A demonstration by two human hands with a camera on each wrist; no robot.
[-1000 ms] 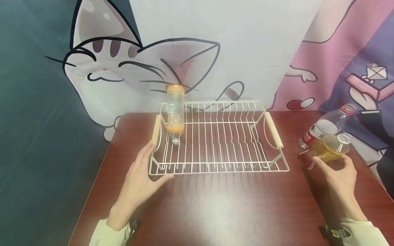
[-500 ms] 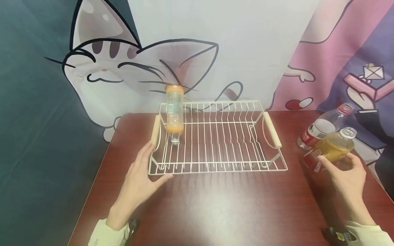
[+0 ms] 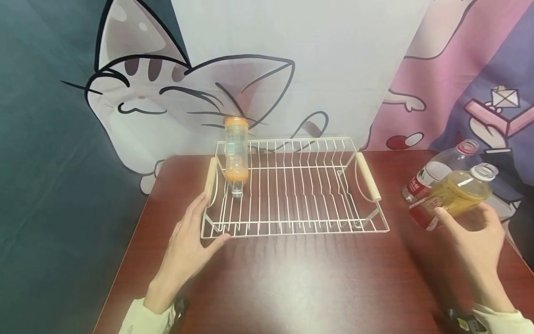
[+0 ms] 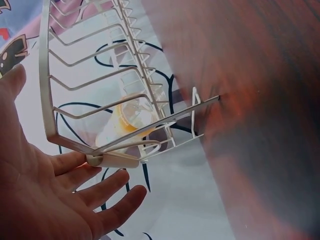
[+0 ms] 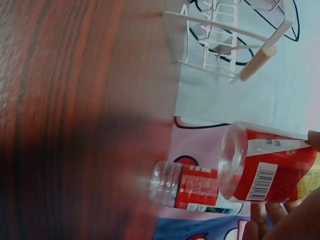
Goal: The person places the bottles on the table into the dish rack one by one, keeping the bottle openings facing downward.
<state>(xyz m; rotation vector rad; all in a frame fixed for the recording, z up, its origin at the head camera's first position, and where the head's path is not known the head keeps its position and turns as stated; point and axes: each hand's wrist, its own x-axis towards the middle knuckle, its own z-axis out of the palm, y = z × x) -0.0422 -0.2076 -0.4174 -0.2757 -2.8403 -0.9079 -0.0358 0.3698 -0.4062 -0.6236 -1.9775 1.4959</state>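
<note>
My right hand [image 3: 475, 236] grips a clear plastic bottle [image 3: 462, 192] with a yellow and red label, its white-ringed mouth tilted up to the right. In the right wrist view the base of that bottle [image 5: 272, 165] is off the tabletop. Just behind it stands a clear bottle with a red label and red neck [image 3: 421, 183], partly hidden. My left hand [image 3: 185, 250] has its fingers extended beside a cream wire dish rack [image 3: 300, 222], fingertips at the wooden handle [image 3: 211, 178]. A clear bottle with orange bands [image 3: 237, 150] stands upside down at the rack's left end.
The rack sits on a dark red-brown wooden table [image 3: 292, 283]. Another wooden handle [image 3: 369, 177] is at its right end. A cloth printed with cartoon cats [image 3: 258, 93] hangs behind the table.
My right hand and the yellow and red bottle have moved to the right, and the bottle's mouth has risen. My left hand stays almost still at the rack.
</note>
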